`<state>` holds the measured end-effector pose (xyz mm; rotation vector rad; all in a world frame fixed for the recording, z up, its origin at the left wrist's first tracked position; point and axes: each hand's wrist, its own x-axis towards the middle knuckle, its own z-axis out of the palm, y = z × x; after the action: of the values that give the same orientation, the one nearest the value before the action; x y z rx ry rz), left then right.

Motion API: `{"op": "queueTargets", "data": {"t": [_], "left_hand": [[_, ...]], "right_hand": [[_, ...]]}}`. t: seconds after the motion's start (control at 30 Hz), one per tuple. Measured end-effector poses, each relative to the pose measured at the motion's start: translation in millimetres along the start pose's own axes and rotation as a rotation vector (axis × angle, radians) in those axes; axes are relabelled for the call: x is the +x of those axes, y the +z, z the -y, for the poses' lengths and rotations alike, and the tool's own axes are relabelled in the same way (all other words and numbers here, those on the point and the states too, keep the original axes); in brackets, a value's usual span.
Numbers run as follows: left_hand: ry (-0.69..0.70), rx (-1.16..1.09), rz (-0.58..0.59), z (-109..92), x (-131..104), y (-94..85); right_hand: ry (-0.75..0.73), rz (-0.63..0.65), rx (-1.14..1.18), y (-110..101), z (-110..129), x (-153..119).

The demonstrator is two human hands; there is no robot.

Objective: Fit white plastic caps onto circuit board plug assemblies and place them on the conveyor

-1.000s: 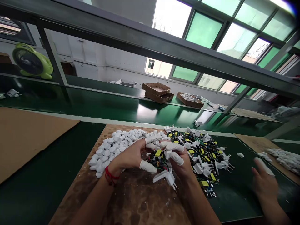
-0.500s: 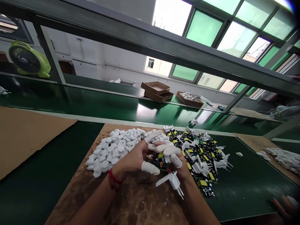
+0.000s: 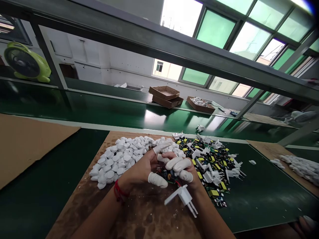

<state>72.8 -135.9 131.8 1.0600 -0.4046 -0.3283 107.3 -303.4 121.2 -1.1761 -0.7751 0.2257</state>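
Note:
A small circuit board (image 3: 169, 175) with dark components is held between my two hands above the brown board. My left hand (image 3: 147, 167) curls round its left side, with the thumb in front and white finger cots on the fingers. My right hand (image 3: 185, 167) grips the other side, its cot-covered fingers folded over the top and hiding part of the board. From red wires beneath hangs a white two-pin plug piece (image 3: 184, 196), its pins pointing down and right. Behind my hands lie a heap of white plastic caps (image 3: 119, 157) and a pile of circuit boards with plugs (image 3: 211, 162).
The brown work board (image 3: 99, 212) rests on a green bench (image 3: 251, 199). Cardboard sheet (image 3: 32, 142) lies left. Shallow boxes (image 3: 165, 96) and a green fan (image 3: 26, 63) stand on the far side, below a metal beam. Another person's hand (image 3: 307, 224) shows at lower right.
The circuit board has turned between my fingers, so its yellow part is now hidden. The hanging plug has swung slightly downward. The other person's hand has shifted right, and the view has moved a little.

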Motion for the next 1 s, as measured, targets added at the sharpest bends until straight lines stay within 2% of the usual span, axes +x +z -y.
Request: {"op": "queueTargets", "data": {"t": [0.07, 0.17, 0.3, 0.47, 0.63, 0.77, 0.9, 1.0], "left_hand": [[0.001, 0.027, -0.023, 1, 0, -1.1], [-0.004, 0.023, 0.013, 0, -1, 0.6], [-0.023, 0.031, 0.076, -6, -1, 5.1], [-0.039, 0.105, 0.083, -10, -3, 4.4], [-0.059, 0.108, 0.076, -8, -2, 3.5], [-0.072, 0.095, 0.081, -10, 0, 4.9], [-0.045, 0.126, 0.105, -9, 1, 4.3], [-0.011, 0.101, 0.113, -5, 2, 3.4]], "right_hand": [[-0.038, 0.04, 0.045, -1, 0, 1], [-0.043, 0.086, 0.058, -3, -3, -2], [0.026, 0.118, 0.05, -8, -5, -10], [0.145, 0.14, -0.006, -15, -5, -12], [0.098, 0.241, 0.06, -20, -14, -8], [0.083, 0.204, 0.205, -18, -19, -10], [0.164, 0.199, 0.185, -19, -17, -13], [0.191, 0.134, 0.187, -22, -17, -15]]}}
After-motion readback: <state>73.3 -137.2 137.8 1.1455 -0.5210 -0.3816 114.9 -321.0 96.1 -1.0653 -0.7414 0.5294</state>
